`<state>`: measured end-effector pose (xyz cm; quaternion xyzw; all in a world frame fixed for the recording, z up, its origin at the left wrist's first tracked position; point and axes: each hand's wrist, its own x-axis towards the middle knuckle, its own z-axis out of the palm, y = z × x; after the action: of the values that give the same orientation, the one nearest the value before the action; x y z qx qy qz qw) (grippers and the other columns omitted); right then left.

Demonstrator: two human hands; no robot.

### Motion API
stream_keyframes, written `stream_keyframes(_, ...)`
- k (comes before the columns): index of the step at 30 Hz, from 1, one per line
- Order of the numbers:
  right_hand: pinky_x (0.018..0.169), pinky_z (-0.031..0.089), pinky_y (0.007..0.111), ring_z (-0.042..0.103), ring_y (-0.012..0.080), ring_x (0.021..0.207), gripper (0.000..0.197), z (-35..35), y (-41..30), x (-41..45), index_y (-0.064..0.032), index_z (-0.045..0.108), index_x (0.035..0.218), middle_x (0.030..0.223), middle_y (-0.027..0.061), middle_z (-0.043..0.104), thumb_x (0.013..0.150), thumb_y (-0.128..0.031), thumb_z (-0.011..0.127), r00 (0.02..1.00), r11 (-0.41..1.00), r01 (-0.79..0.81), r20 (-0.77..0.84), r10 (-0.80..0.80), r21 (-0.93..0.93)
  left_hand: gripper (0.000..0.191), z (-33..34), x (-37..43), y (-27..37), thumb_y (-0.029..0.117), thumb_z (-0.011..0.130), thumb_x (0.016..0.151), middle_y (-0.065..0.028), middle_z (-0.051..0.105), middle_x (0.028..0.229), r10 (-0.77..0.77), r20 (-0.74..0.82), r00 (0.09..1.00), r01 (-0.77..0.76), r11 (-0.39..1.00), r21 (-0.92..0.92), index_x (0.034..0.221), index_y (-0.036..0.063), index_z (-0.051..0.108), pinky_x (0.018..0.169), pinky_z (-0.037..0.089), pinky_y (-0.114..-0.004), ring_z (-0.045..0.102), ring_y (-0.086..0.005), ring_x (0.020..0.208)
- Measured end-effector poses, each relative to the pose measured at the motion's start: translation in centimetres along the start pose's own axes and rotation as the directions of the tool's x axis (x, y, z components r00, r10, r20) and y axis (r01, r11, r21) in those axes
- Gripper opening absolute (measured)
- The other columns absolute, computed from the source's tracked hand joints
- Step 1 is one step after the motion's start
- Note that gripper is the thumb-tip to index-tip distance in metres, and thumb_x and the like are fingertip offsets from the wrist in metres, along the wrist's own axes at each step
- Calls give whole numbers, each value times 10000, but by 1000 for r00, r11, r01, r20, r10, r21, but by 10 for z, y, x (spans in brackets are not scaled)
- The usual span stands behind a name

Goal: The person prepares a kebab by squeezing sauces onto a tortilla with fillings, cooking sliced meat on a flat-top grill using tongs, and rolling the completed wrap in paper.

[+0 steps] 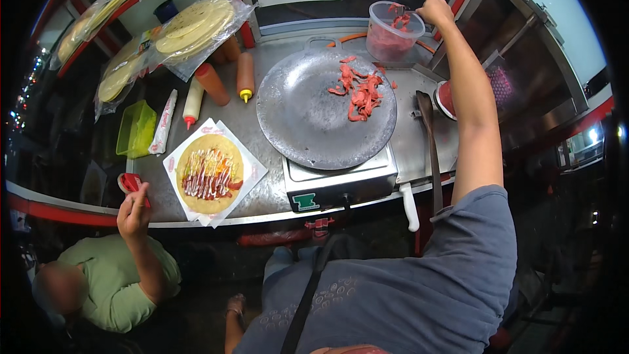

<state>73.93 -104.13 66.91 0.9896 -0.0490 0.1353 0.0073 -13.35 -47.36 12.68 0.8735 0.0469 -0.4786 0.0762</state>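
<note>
My right hand [436,10] grips the end of a dark utensil, perhaps tongs, at the rim of a clear plastic tub [393,42]. Red meat strips [400,20] hang at the utensil inside the tub. More raw meat strips [363,96] lie on the right half of a round metal griddle [304,108], which rests on a stove [344,182]. My left hand [236,304] seems to hang low beside my body, small and dim; its fingers are unclear. Left of the griddle, a flat tortilla [210,206] topped with fillings and white and dark sauce lies on paper [255,169].
Squeeze bottles [245,73], bagged tortillas [196,27], a green container [133,130] and a wrapped roll [164,120] stand or lie left. A wooden spatula [430,142] and white-handled knife [409,206] lie right. Another person [118,275] reaches toward a red tape dispenser [131,183].
</note>
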Motion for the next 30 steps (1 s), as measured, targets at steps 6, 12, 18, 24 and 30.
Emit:
stream_keyframes(6,903,548,488,681,385,1068,422,-22,20,-14,-75,741,1106,1112,201,717,821,-385,770,992,1000,-13,-125,10,-19,309,10,6,-22,292,488,953,-170,715,1070,30,-158,987,-33,999,-21,1024,79,701,867,561,-449,696,-351,1003)
stream_keyframes(12,860,550,451,722,342,944,388,-79,8,-56,-131,781,1062,924,154,754,862,-456,710,973,994,92,-206,-104,-67,221,14,14,-22,264,605,902,-160,718,1068,-120,-111,987,44,847,-530,999,98,715,857,571,-419,703,-323,999)
stream_keyframes(18,797,569,372,745,283,848,347,-144,-9,-178,-80,786,1014,853,138,755,826,-367,735,911,903,402,-166,-378,152,229,-8,54,-41,251,743,814,-142,734,1032,203,-101,974,-192,975,110,1002,121,734,813,582,-424,724,-314,929)
stream_keyframes(24,873,545,442,711,378,911,362,-72,-91,-290,-85,773,1069,942,237,722,812,-340,774,893,896,421,106,-437,141,175,-29,90,-57,226,711,833,-112,748,975,62,-130,990,-111,904,-413,967,120,746,768,596,-411,741,-277,884)
stream_keyframes(30,903,538,414,712,383,968,469,-99,-73,-315,28,731,1098,992,259,719,826,-354,762,977,960,115,147,-156,257,150,-58,115,-104,167,572,912,-43,676,736,-153,66,986,134,497,-857,802,141,670,519,533,-366,668,-175,585)
